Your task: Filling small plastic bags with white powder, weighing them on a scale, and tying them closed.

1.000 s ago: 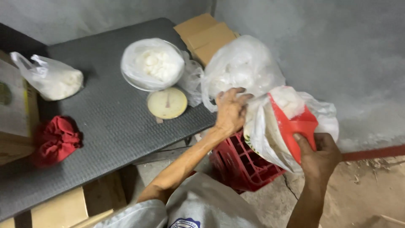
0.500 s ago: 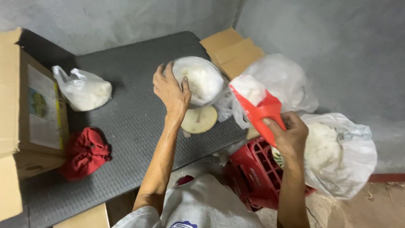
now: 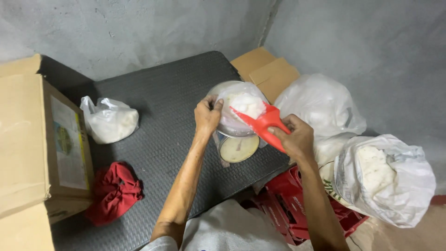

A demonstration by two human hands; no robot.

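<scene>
Head view: the red scoop (image 3: 263, 124), heaped with white stuff, is gripped in the right hand (image 3: 297, 138), fingers wrapped round its handle. The clear bag (image 3: 238, 108) on the scale (image 3: 238, 148) is pinched open by the left hand (image 3: 207, 115). Best tipped slowly, rim held wide.

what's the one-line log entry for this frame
left hand: holds bag open on scale | right hand: tips red scoop of white stuff into bag
</scene>
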